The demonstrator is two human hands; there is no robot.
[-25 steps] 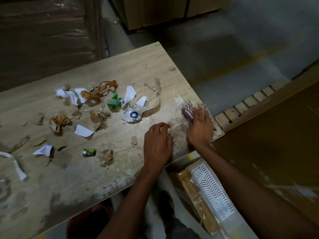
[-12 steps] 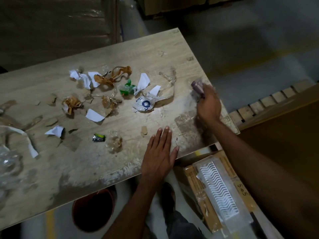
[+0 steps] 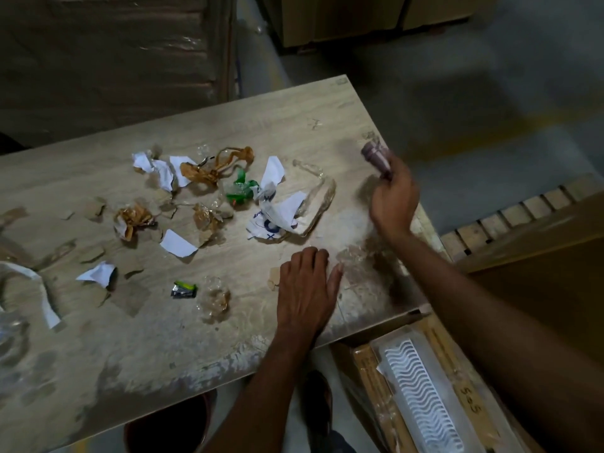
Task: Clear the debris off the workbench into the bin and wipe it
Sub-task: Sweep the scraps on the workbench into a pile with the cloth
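**Right hand** (image 3: 394,201): fingers curled tight round a bunched mauve cloth (image 3: 376,155), which sticks out above the knuckles. The hand is over the far right corner of the surface (image 3: 163,348), and the cloth appears to be raised off the wood.

**Left hand** (image 3: 305,289): palm down near the front edge, fingers extended and holding nothing. A cardboard chip (image 3: 274,277) lies just beside its fingertips.

**Debris**, all on the surface to the left of both hands:
- a printed white wrapper (image 3: 274,220) against a curl of clear plastic film (image 3: 322,197)
- a green wrapper (image 3: 240,189)
- a wad of brown tape (image 3: 209,170)
- white paper scraps (image 3: 178,244)
- a small green-and-silver packet (image 3: 184,289)

The bin (image 3: 163,426) stands on the floor below the near edge, partly hidden by the surface. A boxed item with a wavy white insert (image 3: 421,397) sits on the floor at the right.

**Step in hand** (judged): sweeping the litter toward the bin. Clearing has barely begun.
- Lay the cloth flat and broad before stroking, since a tight wad skips over thin scraps.
- Pull from the far side toward the near edge above the bin.
- Cup the left hand at the edge as a guide.
- The light film and paper will likely scatter if the stroke is quick, and the tape may stick to the wood.
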